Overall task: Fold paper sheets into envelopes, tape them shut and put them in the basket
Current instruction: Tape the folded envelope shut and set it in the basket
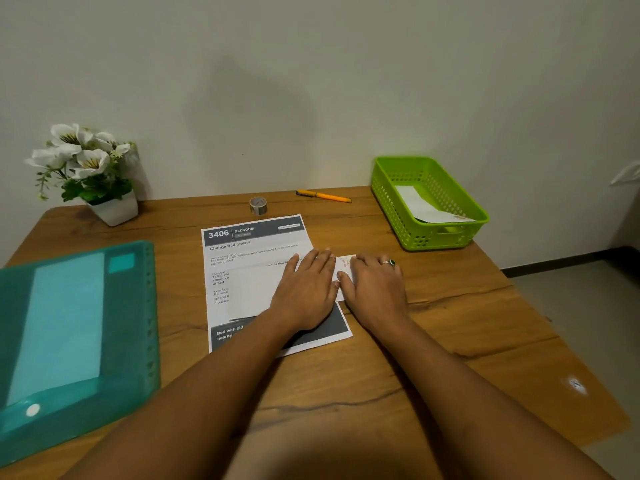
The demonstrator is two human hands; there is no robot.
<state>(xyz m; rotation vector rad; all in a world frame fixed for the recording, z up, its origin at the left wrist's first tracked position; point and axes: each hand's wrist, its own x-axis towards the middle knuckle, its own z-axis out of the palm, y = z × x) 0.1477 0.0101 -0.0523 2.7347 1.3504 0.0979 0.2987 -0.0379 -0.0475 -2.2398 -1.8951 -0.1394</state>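
Note:
A folded white paper (252, 292) lies across a printed sheet (252, 237) headed "3406 Bedroom" in the middle of the wooden table. My left hand (306, 289) presses flat on the folded paper's right part, fingers straight. My right hand (375, 289), with a ring on it, presses flat on the paper's right end, beside the left hand. A roll of tape (258, 205) stands behind the sheet. The green basket (408, 216) at the back right holds a folded white envelope (422, 206).
An orange pen (323, 195) lies at the back near the wall. A potted white flower (86, 171) stands at the back left. A teal plastic folder (72, 337) covers the table's left side. The table edge runs down the right.

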